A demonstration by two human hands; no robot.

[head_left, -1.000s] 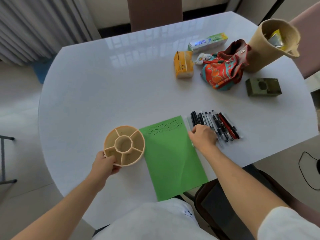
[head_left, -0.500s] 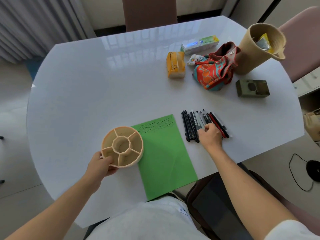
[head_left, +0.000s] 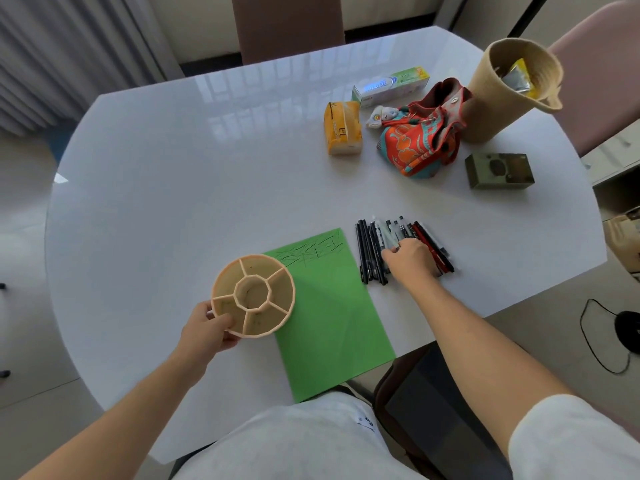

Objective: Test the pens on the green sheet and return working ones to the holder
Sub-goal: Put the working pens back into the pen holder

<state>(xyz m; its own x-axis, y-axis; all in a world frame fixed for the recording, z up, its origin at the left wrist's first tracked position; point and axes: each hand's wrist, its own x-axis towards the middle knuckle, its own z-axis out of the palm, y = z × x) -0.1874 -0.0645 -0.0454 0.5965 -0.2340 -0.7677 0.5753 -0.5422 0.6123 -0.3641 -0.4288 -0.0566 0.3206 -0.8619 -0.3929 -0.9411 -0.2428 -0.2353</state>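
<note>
Where the right hand (head_left: 410, 259) covers them, pens (head_left: 372, 251) (grip unclear)

Materials and finishes. My table (head_left: 173, 188) is white and glossy, mirroring the window. My left hand (head_left: 207, 329) grips a matt, beige plastic holder (head_left: 252, 295) with finely ridged walls. The green sheet (head_left: 332, 323) is smooth, matt paper, creased. The pens (head_left: 372, 251) under my right hand (head_left: 410, 259) are smooth plastic. The basket (head_left: 502, 88) looks rough and woven; the pouch (head_left: 419, 143), printed cloth; the toothpaste box (head_left: 391, 86), glossy card.
</note>
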